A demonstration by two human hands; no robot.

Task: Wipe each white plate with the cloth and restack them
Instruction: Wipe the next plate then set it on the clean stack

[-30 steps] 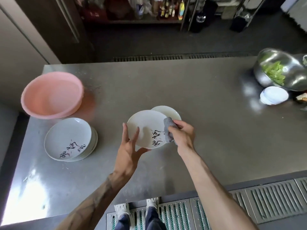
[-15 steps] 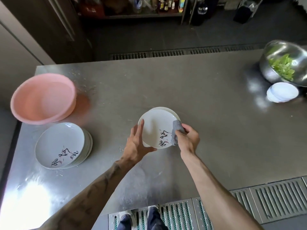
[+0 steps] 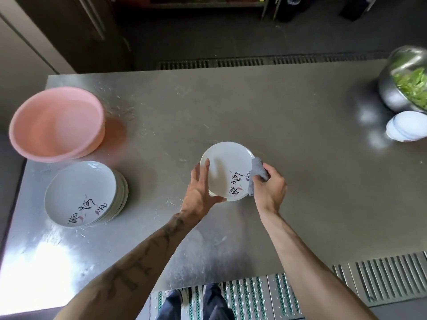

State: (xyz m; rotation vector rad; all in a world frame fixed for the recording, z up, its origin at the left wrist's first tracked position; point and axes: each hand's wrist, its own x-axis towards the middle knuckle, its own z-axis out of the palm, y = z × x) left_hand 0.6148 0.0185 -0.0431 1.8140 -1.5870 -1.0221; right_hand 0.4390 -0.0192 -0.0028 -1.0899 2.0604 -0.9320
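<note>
White plate (image 3: 223, 166) sits between my hands, my left hand (image 3: 200, 192) gripping its near-left rim, fingers spread, my right hand (image 3: 269, 188) closed on the grey cloth (image 3: 256, 173) at its right rim, unwiped stack (image 3: 85, 194) well left

1. Bright daylight glares off the steel table (image 3: 300, 125) at its near-left corner.
2. The far room sits dim, nearly black.
3. The pink basin (image 3: 55, 123) throws a reddish tint beside it.
4. Wide-angle bending curves the edges.
5. The picture is slightly soft throughout.
</note>
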